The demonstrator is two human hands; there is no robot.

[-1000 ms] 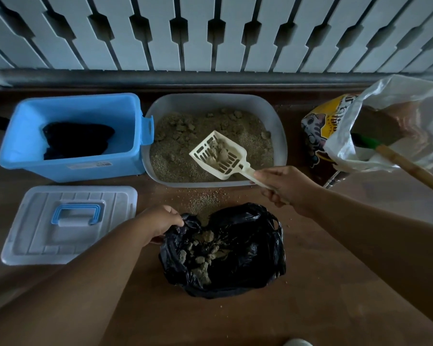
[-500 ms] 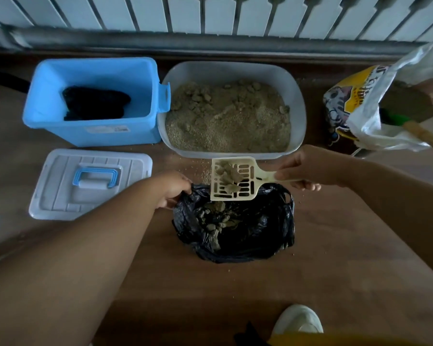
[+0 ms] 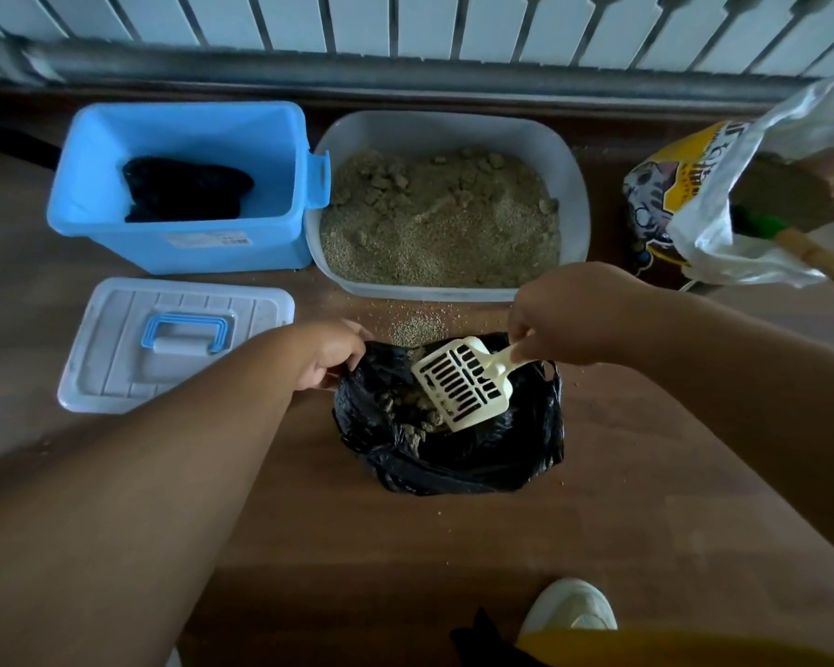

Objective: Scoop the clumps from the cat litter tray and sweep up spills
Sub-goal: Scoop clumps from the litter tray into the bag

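— Which step is this?
— Dumping. The right hand [image 3: 569, 312] grips the scoop [image 3: 461, 382], tipped over the black bag [image 3: 501, 454]; the left hand [image 3: 331, 353] pinches the bag's rim open.
— Next?
— Back to the litter tray [image 3: 579, 195] just behind, I'd judge: clumps [image 3: 381, 178] remain in 1 far corner. Spilled litter [image 3: 417, 324] between tray and bag needs sweeping.

Scoop [image 3: 463, 385]: smooth cream plastic. Bag [image 3: 477, 454]: glossy, crinkled black plastic film. Litter tray [image 3: 579, 195]: matt grey plastic. Floor [image 3: 357, 546]: smooth wood-grain finish.
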